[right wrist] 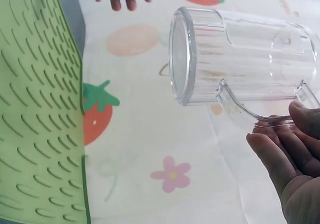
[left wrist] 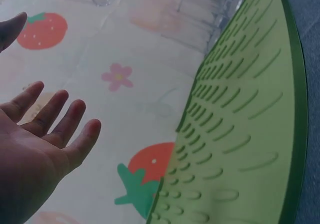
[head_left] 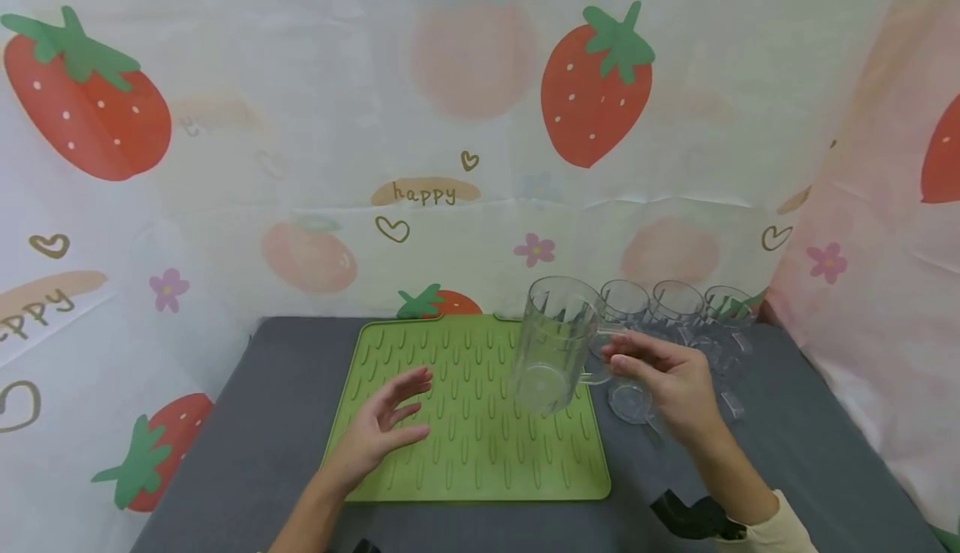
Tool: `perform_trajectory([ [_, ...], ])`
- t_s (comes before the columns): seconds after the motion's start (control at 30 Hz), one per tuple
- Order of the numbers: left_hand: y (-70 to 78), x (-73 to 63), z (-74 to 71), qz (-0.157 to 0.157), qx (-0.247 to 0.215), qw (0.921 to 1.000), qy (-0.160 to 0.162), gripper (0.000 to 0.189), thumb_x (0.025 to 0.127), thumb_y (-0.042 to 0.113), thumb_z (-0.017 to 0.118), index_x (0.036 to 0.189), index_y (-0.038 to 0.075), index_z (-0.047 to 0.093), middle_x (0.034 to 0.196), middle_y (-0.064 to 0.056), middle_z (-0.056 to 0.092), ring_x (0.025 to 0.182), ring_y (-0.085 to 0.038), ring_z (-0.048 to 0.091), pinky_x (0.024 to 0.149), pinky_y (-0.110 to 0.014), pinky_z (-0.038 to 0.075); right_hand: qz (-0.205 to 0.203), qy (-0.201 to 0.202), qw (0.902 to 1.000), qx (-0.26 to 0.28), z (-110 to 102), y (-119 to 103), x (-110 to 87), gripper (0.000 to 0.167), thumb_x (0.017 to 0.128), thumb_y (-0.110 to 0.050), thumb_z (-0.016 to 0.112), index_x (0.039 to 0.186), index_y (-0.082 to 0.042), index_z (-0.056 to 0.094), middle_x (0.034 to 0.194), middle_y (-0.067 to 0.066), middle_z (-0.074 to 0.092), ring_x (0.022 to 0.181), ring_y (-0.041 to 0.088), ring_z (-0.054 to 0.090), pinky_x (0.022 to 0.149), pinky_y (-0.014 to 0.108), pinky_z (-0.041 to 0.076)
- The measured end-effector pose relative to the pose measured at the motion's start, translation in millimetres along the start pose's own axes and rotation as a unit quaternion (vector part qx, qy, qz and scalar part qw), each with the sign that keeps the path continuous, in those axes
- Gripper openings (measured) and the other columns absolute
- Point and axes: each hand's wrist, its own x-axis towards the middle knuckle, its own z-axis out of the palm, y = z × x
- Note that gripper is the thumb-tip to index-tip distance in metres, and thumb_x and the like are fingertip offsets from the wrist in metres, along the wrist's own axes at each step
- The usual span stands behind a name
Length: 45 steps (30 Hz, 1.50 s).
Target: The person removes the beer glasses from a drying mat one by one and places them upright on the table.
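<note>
My right hand [head_left: 667, 378] holds a clear, ribbed mug [head_left: 555, 353] by its handle, raised above the right part of a green drying mat [head_left: 450, 474]. In the right wrist view the thumb and fingers [right wrist: 272, 154] are curled at the handle of the mug [right wrist: 240, 59], whose thick base points away from the hand. Over the mat's left side is my left hand [head_left: 382, 428], fingers spread and thumb apart, touching nothing. The left wrist view shows that hand [left wrist: 40, 149] with its palm turned up, away from the mat [left wrist: 235, 119].
Several more clear mugs [head_left: 677, 299] stand close together at the back right of the grey table [head_left: 795, 453]. A strawberry-print cloth [head_left: 465, 120] hangs right behind the table, and a pinkish one [head_left: 892, 303] borders its right side.
</note>
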Motion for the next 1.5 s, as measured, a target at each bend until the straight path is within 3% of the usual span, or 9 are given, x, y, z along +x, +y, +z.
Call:
perform_trajectory([
  [0.23, -5.0, -10.7, -9.2, -0.024, 0.041, 0.9984, 0.031, 0.066, 0.090, 0.003, 0.066, 0.149, 0.003, 0.034, 0.144, 0.007, 0.044, 0.131, 0.003, 0.045, 0.104, -0.016, 0.042, -0.003, 0.030, 0.9995, 0.003, -7.1, 0.5, -1.8, 0.025, 0.086, 0.011, 0.064, 0.111, 0.016, 0.065, 0.091, -0.007, 0.076, 0.085, 0.006, 0.073, 0.074, 0.022, 0.059],
  [0.4, -9.3, -18.7, -16.0, -0.052, 0.080, 0.9941, 0.052, 0.067, 0.089, 0.007, 0.068, 0.148, 0.007, 0.036, 0.149, -0.005, 0.041, 0.130, 0.006, 0.044, 0.104, -0.015, 0.041, -0.008, 0.060, 0.9981, 0.006, -11.7, -0.6, -1.7, 0.023, 0.085, 0.012, 0.065, 0.108, 0.018, 0.064, 0.089, -0.006, 0.076, 0.082, 0.006, 0.073, 0.071, 0.022, 0.059],
  [0.6, -10.5, -27.4, -24.4, -0.071, 0.124, 0.9868, 0.077, 0.068, 0.089, 0.010, 0.071, 0.148, 0.008, 0.038, 0.151, -0.017, 0.040, 0.127, 0.010, 0.043, 0.102, -0.016, 0.042, -0.019, 0.074, 0.9971, -0.004, -19.6, -2.2, -1.8, 0.024, 0.086, 0.011, 0.065, 0.108, 0.018, 0.064, 0.091, -0.006, 0.076, 0.083, 0.006, 0.073, 0.072, 0.020, 0.058],
  [0.8, -10.9, -37.5, -35.8, -0.089, 0.178, 0.9755, 0.093, 0.069, 0.088, 0.015, 0.072, 0.148, 0.014, 0.039, 0.152, -0.012, 0.041, 0.128, 0.011, 0.039, 0.106, -0.024, 0.041, -0.018, 0.090, 0.9956, -0.014, -26.1, -3.4, -2.1, 0.023, 0.085, 0.011, 0.066, 0.108, 0.014, 0.067, 0.091, -0.005, 0.076, 0.084, 0.007, 0.073, 0.073, 0.020, 0.058],
  [0.9, -10.5, -43.3, -42.1, -0.105, 0.202, 0.9688, 0.098, 0.071, 0.088, 0.018, 0.073, 0.149, 0.015, 0.038, 0.153, -0.011, 0.040, 0.132, 0.002, 0.040, 0.109, -0.033, 0.041, -0.029, 0.096, 0.9949, -0.010, -30.2, -3.3, -2.1, 0.023, 0.085, 0.012, 0.065, 0.108, 0.013, 0.068, 0.091, -0.006, 0.076, 0.084, 0.006, 0.073, 0.073, 0.019, 0.058],
  [1.1, -11.7, -49.5, -54.6, -0.106, 0.226, 0.9635, 0.096, 0.074, 0.087, 0.017, 0.074, 0.150, 0.010, 0.036, 0.153, -0.014, 0.038, 0.127, 0.014, 0.036, 0.104, -0.016, 0.040, -0.048, 0.106, 0.9929, 0.025, -37.3, -5.0, -2.1, 0.024, 0.084, 0.017, 0.063, 0.107, 0.012, 0.068, 0.091, -0.003, 0.077, 0.084, 0.008, 0.074, 0.073, 0.020, 0.058],
  [1.13, -12.3, -50.3, -56.1, -0.103, 0.231, 0.9627, 0.096, 0.073, 0.087, 0.017, 0.074, 0.150, 0.010, 0.036, 0.153, -0.014, 0.038, 0.123, 0.020, 0.033, 0.104, -0.018, 0.040, -0.048, 0.108, 0.9925, 0.030, -37.9, -5.5, -2.0, 0.024, 0.084, 0.018, 0.063, 0.107, 0.013, 0.068, 0.090, -0.002, 0.077, 0.084, 0.008, 0.074, 0.073, 0.020, 0.058],
  [1.33, -13.0, -55.2, -62.5, -0.111, 0.256, 0.9548, 0.102, 0.074, 0.087, 0.019, 0.074, 0.150, 0.014, 0.036, 0.153, -0.012, 0.038, 0.124, 0.018, 0.032, 0.106, -0.050, 0.043, -0.041, 0.132, 0.9902, 0.017, -41.7, -7.5, -1.6, 0.022, 0.083, 0.019, 0.063, 0.105, 0.019, 0.065, 0.088, -0.002, 0.076, 0.081, 0.008, 0.074, 0.072, 0.020, 0.058],
  [1.5, -12.7, -59.4, -67.4, -0.118, 0.253, 0.9545, 0.106, 0.075, 0.087, 0.017, 0.074, 0.150, 0.008, 0.034, 0.153, -0.018, 0.036, 0.133, -0.007, 0.038, 0.107, -0.061, 0.037, -0.035, 0.158, 0.9863, 0.031, -45.6, -8.5, -2.6, 0.023, 0.082, 0.019, 0.064, 0.104, 0.022, 0.064, 0.086, 0.001, 0.076, 0.079, 0.010, 0.074, 0.071, 0.021, 0.059],
])
